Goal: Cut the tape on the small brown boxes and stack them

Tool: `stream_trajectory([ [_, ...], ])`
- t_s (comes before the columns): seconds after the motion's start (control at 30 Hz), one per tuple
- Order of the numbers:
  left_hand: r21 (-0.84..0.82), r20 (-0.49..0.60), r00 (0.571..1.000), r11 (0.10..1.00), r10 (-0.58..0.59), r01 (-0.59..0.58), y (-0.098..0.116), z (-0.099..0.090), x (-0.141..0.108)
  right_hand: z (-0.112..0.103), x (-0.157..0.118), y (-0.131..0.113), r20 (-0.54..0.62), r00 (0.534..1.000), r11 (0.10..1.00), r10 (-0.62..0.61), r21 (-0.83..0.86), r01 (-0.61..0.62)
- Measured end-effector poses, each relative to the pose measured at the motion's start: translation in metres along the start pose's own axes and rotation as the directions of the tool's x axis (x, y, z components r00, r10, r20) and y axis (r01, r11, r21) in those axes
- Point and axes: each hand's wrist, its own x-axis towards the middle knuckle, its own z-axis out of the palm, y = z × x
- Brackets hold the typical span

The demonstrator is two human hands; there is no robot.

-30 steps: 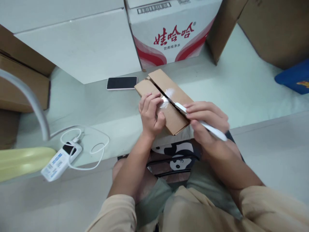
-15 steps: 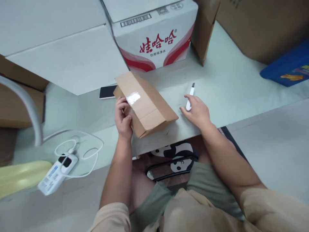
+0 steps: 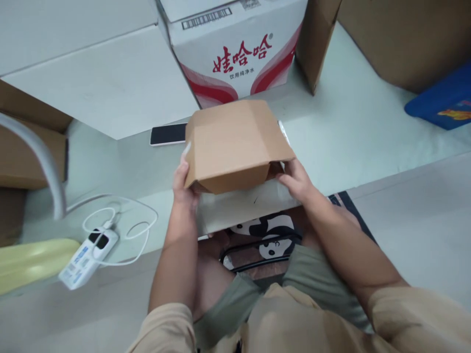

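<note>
A small brown cardboard box (image 3: 231, 142) is held between my two hands above the front of the table, a broad plain face turned up and loose flaps toward me. My left hand (image 3: 185, 184) grips its left side, with some fingers hidden by the cardboard. On the right, my right hand (image 3: 296, 181) pinches the near right corner, thumb below the flap edge. Just past the box's right side shows part of a white utility knife (image 3: 284, 132) lying on the table. A phone (image 3: 168, 134) with a dark screen lies partly covered behind the box's left edge.
Behind stands a white and red carton (image 3: 239, 63), beside a big white box (image 3: 106, 83). A brown cardboard piece (image 3: 318, 49) and a blue container (image 3: 441, 103) are to the right. At left, a white power bank (image 3: 88, 257) with a cable rests near a yellow object (image 3: 37, 262).
The box has been turned so a broad face points up. My right hand has left the utility knife and taken hold of the box's right side.
</note>
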Motion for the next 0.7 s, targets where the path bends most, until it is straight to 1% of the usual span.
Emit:
stream_trajectory([
  [0.07,0.054,-0.04,0.999,0.998,0.013,-0.011,-0.004,0.0,0.004,0.005,-0.001,-0.004,0.002,0.998,0.998,0.068,-0.01,-0.068],
  [0.1,0.068,-0.057,0.998,0.998,0.02,-0.017,-0.006,0.0,0.005,0.007,-0.001,-0.006,-0.027,0.994,0.994,0.108,-0.03,-0.109],
  [0.13,0.07,-0.063,0.998,0.997,0.027,-0.023,-0.008,-0.001,0.005,0.008,0.0,-0.008,-0.081,0.987,0.988,0.14,-0.049,-0.144],
  [0.2,0.065,-0.022,0.998,0.997,0.053,-0.052,-0.009,-0.001,0.004,0.009,0.002,-0.013,-0.231,0.959,0.979,0.163,-0.081,-0.186],
  [0.23,0.069,0.02,0.997,0.994,0.08,-0.081,-0.009,-0.001,0.003,0.009,0.003,-0.015,-0.286,0.944,0.976,0.166,-0.089,-0.199],
  [0.27,0.082,0.065,0.992,0.99,0.11,-0.115,-0.01,-0.001,0.002,0.008,0.004,-0.016,-0.317,0.933,0.973,0.173,-0.093,-0.212],
  [0.33,0.121,0.126,0.98,0.978,0.154,-0.169,-0.011,-0.002,0.001,0.007,0.005,-0.02,-0.324,0.927,0.971,0.187,-0.081,-0.224],
  [0.37,0.138,0.134,0.977,0.973,0.168,-0.186,-0.012,-0.002,0.001,0.007,0.006,-0.022,-0.321,0.929,0.975,0.185,-0.055,-0.214],
  [0.5,0.195,0.051,0.977,0.957,0.207,-0.214,-0.018,-0.004,0.004,0.005,0.008,-0.028,-0.349,0.926,0.989,0.142,0.088,-0.118],
  [0.53,0.214,0.038,0.978,0.955,0.203,-0.206,-0.019,-0.005,0.004,0.004,0.01,-0.029,-0.355,0.922,0.987,0.153,0.109,-0.122],
  [0.6,0.233,0.045,0.987,0.959,0.157,-0.163,-0.018,-0.006,0.004,0.002,0.012,-0.03,-0.365,0.907,0.976,0.211,0.131,-0.174],
  [0.67,0.192,0.044,0.994,0.976,0.098,-0.105,-0.016,-0.006,0.004,0.0,0.013,-0.029,-0.381,0.884,0.96,0.269,0.174,-0.217],
  [0.7,0.161,0.025,0.997,0.984,0.078,-0.081,-0.014,-0.007,0.005,0.0,0.013,-0.028,-0.4,0.872,0.955,0.282,0.207,-0.214],
])
